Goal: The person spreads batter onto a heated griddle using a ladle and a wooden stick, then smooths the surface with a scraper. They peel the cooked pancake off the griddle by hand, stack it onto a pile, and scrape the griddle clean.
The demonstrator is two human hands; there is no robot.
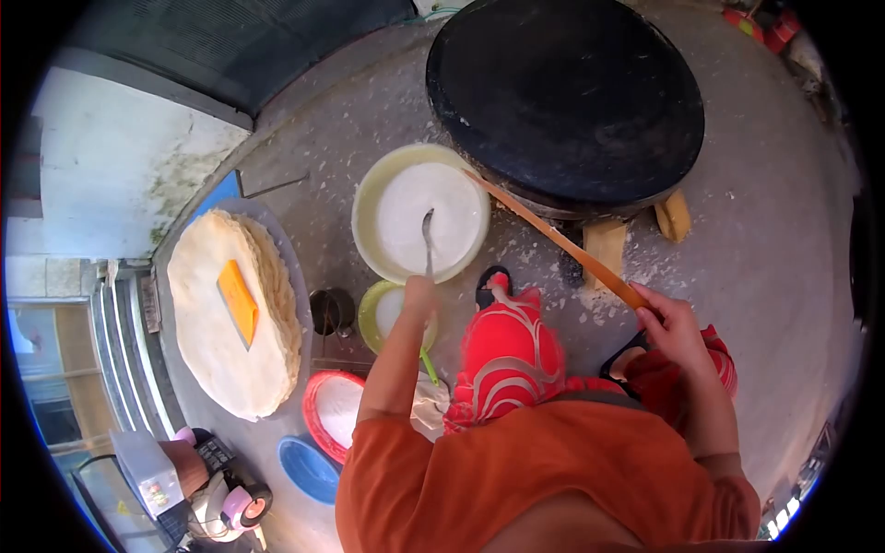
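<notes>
My left hand (421, 295) is closed around the handle of a metal ladle (429, 238), whose head rests in white batter (401, 207) in a large pale bowl (362, 226). In my right hand (673, 327) is the end of a long, flat wooden stick (562, 241). It slants up and left, with its far tip close to the bowl's right rim. Ahead of me stands a big round black griddle (562, 92), its top bare and dark. The stick passes in front of the griddle's near edge.
On the left lies a tall stack of thin flatbreads (207, 341) with an orange-yellow flat piece (238, 300) on top. Beside my left arm are a smaller green bowl (369, 318), a dark pot (332, 311), a red basin (313, 401) and a blue basin (309, 470). Wood pieces (604, 249) stick out under the griddle.
</notes>
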